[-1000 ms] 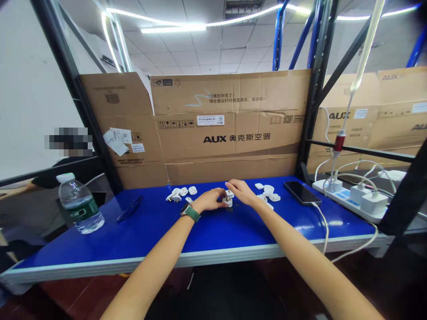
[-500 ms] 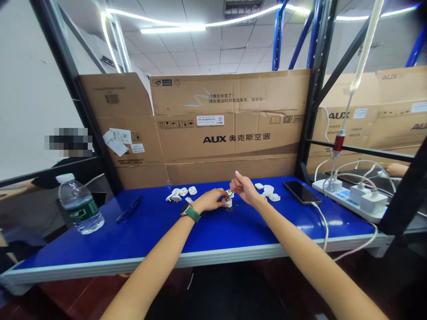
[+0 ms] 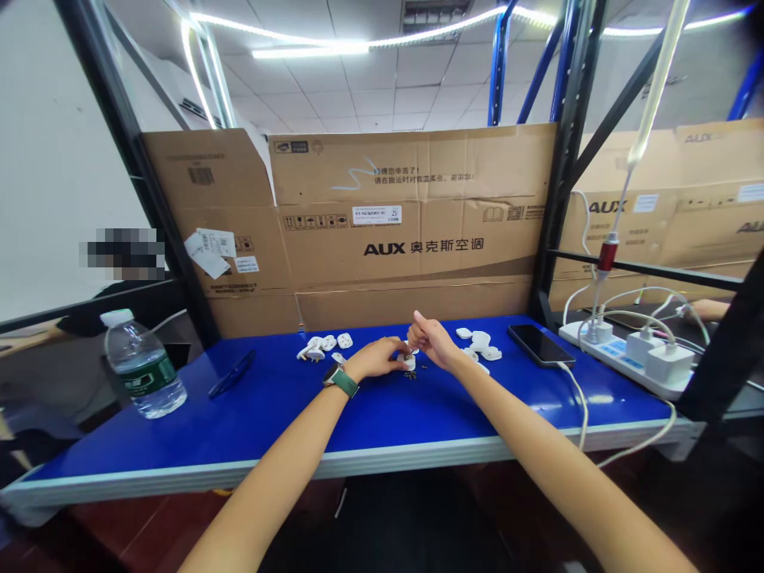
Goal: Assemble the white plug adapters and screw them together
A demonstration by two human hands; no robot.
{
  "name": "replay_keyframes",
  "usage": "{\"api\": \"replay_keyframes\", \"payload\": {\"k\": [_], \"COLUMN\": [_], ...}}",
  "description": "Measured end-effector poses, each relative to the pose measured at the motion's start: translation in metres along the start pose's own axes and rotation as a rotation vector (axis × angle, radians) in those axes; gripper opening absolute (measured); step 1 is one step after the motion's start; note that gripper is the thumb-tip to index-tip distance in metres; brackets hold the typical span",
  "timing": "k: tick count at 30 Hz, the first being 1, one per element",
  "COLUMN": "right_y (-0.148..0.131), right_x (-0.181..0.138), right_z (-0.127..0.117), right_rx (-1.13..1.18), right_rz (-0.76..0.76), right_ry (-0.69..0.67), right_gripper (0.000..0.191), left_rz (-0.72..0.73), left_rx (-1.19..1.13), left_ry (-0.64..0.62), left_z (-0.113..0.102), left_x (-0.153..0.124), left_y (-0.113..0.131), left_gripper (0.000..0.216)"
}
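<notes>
My left hand (image 3: 378, 358), with a watch on a green strap (image 3: 342, 380) at its wrist, grips a small white plug part (image 3: 409, 363) against the blue tabletop. Just above and right of that part, my right hand (image 3: 434, 341) is closed with the thumb up. Its fingertips point at the plug part, and what they pinch is too small to make out. Several tiny dark screws (image 3: 411, 376) lie just in front of the plug part. A group of white plug parts (image 3: 315, 350) rests left of my left hand. More white plug covers (image 3: 480, 342) lie right of my right hand.
A water bottle (image 3: 143, 370) and dark glasses (image 3: 232, 374) stand and lie at the left. On the right are a phone (image 3: 540, 345) on a white cable and a power strip (image 3: 626, 354) with chargers. Cardboard (image 3: 411, 274) walls the back. Another person (image 3: 128, 274) is beyond the left post.
My right hand has shifted slightly left and down, nearer the plug part, uncovering more of a white piece on its right. My left hand stays in place.
</notes>
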State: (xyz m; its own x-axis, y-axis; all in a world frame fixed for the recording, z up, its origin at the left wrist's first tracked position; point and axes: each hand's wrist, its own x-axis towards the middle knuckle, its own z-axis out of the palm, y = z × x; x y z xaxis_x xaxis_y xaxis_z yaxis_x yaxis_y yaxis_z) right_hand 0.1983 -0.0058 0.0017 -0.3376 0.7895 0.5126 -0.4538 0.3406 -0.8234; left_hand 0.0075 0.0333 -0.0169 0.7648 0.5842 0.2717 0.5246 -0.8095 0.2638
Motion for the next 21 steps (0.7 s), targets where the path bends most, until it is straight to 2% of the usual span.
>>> {"api": "replay_keyframes", "payload": {"k": [13,21], "right_y": [-0.0012,-0.0027], "right_x": [-0.0002,-0.0006], "right_z": [-0.0012,-0.0012], "right_rx": [-0.013,-0.029], "right_rz": [-0.009,0.004], "right_ry": [0.014,0.049], "right_gripper": [0.063,0.065], "left_rz": [-0.018,0.005], "left_rx": [-0.022,-0.043], "left_ry": [-0.010,-0.022], "left_z": [-0.0023,-0.0039], "left_x": [-0.0015,-0.0003], "left_y": [0.0042,0.0060], "left_gripper": [0.048,0.037]}}
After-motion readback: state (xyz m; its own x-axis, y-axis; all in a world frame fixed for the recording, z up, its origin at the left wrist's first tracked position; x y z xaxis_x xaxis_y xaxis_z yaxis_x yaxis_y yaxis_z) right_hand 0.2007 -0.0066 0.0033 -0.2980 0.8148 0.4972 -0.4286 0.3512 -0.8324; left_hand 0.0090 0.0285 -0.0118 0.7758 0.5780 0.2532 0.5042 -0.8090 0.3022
